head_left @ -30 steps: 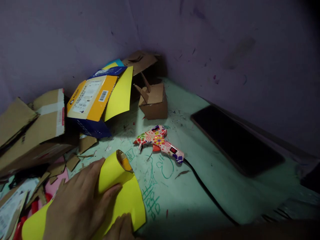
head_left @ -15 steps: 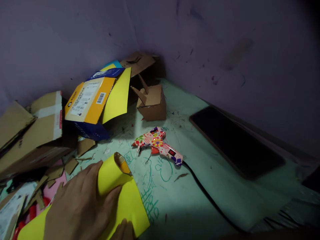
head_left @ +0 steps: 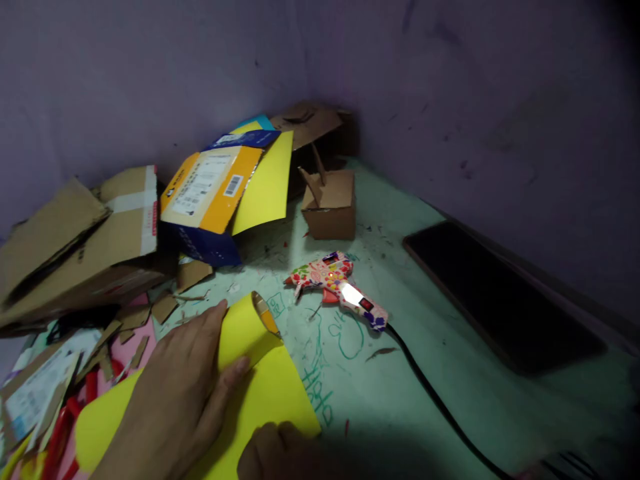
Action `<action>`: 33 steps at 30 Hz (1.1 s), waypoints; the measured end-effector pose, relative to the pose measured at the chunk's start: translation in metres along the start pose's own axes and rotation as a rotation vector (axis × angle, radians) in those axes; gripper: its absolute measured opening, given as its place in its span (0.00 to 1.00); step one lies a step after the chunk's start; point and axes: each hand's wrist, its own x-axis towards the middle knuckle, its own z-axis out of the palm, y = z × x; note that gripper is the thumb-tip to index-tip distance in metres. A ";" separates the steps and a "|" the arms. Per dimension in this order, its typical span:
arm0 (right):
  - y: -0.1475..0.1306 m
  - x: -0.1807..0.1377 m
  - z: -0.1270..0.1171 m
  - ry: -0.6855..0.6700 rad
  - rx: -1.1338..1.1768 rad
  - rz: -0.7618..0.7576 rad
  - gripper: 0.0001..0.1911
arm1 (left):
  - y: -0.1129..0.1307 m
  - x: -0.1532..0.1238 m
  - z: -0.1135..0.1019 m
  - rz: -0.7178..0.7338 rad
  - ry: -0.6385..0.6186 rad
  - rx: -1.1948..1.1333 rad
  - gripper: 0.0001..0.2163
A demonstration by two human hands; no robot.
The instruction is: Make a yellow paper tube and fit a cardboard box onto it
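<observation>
My left hand (head_left: pixel 175 400) lies flat with fingers stretched over a yellow paper sheet (head_left: pixel 270 393), pressing its rolled far end around a cylindrical object (head_left: pixel 264 313) whose end shows at the roll's opening. My right hand (head_left: pixel 280 453) sits at the sheet's near edge at the bottom of the view, fingers curled on the paper, mostly in shadow. A floral hot glue gun (head_left: pixel 337 287) lies on the green table surface (head_left: pixel 400 387) just beyond the roll, its red light lit.
A black cord (head_left: pixel 440 407) runs from the glue gun toward the bottom right. A small cardboard box (head_left: pixel 333 207) stands behind it. Flattened cardboard (head_left: pixel 75 247) and an orange-blue box (head_left: pixel 210 193) pile at left. A dark flat slab (head_left: pixel 500 293) lies along the right wall.
The camera view shifted, so everything sits further right in the picture. My left hand stays pressed on the rolled paper; my right hand shows more at the sheet's near edge.
</observation>
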 end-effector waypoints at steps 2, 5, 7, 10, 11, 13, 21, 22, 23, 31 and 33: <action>0.006 -0.004 -0.008 -0.031 0.000 0.011 0.02 | 0.001 -0.001 -0.001 0.023 -0.006 -0.008 0.25; 0.012 -0.008 -0.032 -0.053 0.042 0.095 0.02 | 0.003 -0.001 -0.004 0.019 -0.032 -0.047 0.26; 0.016 -0.009 -0.051 -0.038 0.062 0.142 0.05 | 0.004 -0.001 -0.006 -0.010 -0.056 -0.067 0.26; 0.027 -0.008 -0.077 -0.023 0.224 0.196 0.07 | 0.008 -0.002 -0.008 -0.054 -0.106 -0.072 0.28; 0.033 -0.007 -0.084 0.004 0.314 0.233 0.09 | 0.009 -0.002 -0.008 -0.064 -0.115 -0.075 0.28; 0.045 0.000 -0.095 0.121 0.469 0.386 0.08 | 0.011 -0.003 -0.008 -0.080 -0.114 -0.083 0.28; 0.072 0.045 -0.099 0.067 0.957 0.871 0.20 | 0.012 -0.005 -0.006 -0.080 -0.072 -0.132 0.29; 0.072 0.048 -0.099 0.041 0.972 0.871 0.18 | 0.012 -0.006 -0.005 -0.077 -0.066 -0.143 0.30; 0.072 0.050 -0.099 0.022 0.969 0.869 0.15 | 0.011 -0.006 -0.005 -0.073 -0.064 -0.156 0.30; 0.083 0.056 -0.100 -0.049 0.826 0.714 0.09 | -0.018 -0.028 -0.013 -0.031 -0.119 -0.214 0.33; 0.086 0.055 -0.099 -0.063 0.815 0.703 0.09 | -0.028 -0.040 -0.015 -0.050 -0.130 -0.220 0.31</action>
